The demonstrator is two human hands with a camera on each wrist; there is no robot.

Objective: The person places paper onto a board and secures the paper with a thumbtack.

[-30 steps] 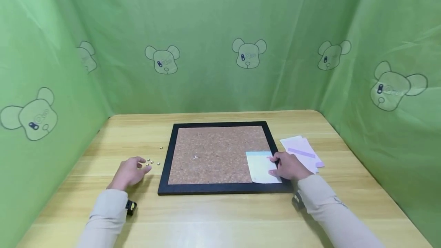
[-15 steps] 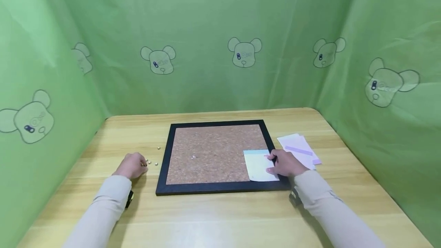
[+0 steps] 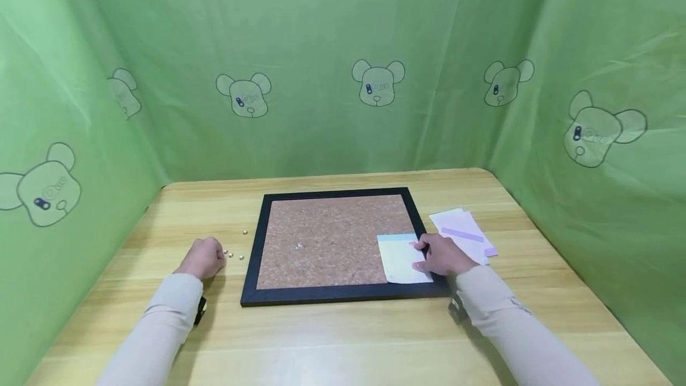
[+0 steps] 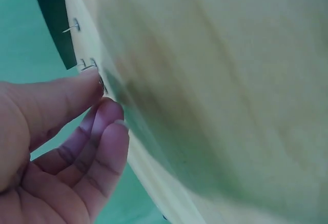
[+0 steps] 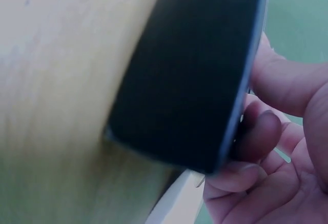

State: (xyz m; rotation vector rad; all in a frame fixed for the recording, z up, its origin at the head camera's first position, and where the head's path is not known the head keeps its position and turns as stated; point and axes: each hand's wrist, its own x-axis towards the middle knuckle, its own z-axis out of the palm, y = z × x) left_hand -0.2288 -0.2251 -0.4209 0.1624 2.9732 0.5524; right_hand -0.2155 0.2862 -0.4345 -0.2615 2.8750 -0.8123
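"How far along, by the head view?"

"One note (image 3: 399, 258) lies on the corkboard's (image 3: 332, 237) near right corner, no pin visible in it. Sheets (image 3: 453, 223) and loose pins (image 3: 231, 255) remain on the worktop (image 3: 343, 338). The right hand (image 3: 443, 254) presses the note, thumb and forefinger parted. The curtain's (image 3: 321, 28) lettering is unreadable."

"Left wrist?"

"The left hand (image 4: 72, 162) pinches a pin (image 4: 104, 84)."

"Right wrist?"

"Fingers beside the black frame (image 5: 179, 75); no label."

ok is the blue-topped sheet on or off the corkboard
On: the sheet lies over the lower right of the corkboard, right hand touching it.
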